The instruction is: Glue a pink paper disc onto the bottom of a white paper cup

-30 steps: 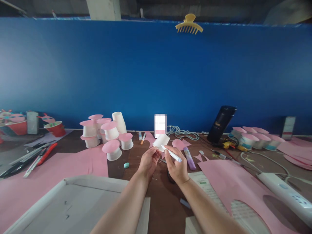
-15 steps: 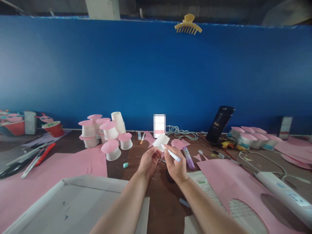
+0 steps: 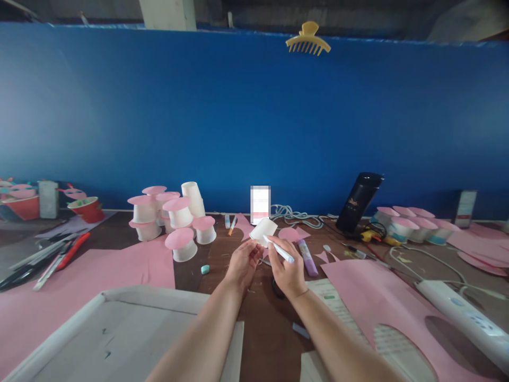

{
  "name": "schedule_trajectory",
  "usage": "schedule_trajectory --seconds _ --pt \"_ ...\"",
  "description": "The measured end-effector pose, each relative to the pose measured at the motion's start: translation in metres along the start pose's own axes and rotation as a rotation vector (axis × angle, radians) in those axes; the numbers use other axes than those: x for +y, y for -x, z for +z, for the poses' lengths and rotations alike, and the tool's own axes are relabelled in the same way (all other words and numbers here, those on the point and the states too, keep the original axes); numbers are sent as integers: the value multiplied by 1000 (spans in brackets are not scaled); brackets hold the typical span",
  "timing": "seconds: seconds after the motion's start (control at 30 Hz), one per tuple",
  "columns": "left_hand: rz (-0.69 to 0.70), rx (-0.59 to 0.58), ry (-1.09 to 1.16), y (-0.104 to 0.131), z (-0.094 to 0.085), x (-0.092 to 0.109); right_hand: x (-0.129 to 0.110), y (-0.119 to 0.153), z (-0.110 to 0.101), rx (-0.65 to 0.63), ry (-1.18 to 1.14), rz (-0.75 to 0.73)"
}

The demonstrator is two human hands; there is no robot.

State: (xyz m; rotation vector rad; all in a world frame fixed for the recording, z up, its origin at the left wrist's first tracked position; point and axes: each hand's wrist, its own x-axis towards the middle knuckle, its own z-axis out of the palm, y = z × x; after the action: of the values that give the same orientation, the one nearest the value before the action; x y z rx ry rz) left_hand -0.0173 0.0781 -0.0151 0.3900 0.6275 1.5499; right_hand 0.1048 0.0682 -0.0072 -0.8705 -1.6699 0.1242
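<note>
My left hand (image 3: 243, 263) is closed on a white paper cup (image 3: 263, 229), which is tilted on its side above the table. A white marker with a pale lilac end (image 3: 283, 251) is gripped in my right hand (image 3: 289, 273), its tip at the cup's wall. Whether the tip leaves a mark is too small to tell. Just behind my right hand lie a pink paper circle (image 3: 289, 234) and a purple glue stick (image 3: 307, 258). A grey-lilac cap (image 3: 300, 330) lies on the table beside my right forearm.
White cups topped with pink discs (image 3: 181, 244) stand at left, more cups (image 3: 403, 230) at right. Around are pink paper (image 3: 374, 297), a grey board (image 3: 131, 329), a utility knife (image 3: 73, 252), a black bottle (image 3: 360, 202), a power strip (image 3: 465, 313) and cables (image 3: 296, 217).
Almost nothing differs. The cup and the marker are held in the same place, with only a very slight shift of the cup.
</note>
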Motion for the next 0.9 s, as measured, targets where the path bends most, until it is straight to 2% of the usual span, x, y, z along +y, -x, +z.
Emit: schedule_trajectory --seconds 0.9 --pt "4 12 -26 0 1 0 2 1 0 -16 26 -4"
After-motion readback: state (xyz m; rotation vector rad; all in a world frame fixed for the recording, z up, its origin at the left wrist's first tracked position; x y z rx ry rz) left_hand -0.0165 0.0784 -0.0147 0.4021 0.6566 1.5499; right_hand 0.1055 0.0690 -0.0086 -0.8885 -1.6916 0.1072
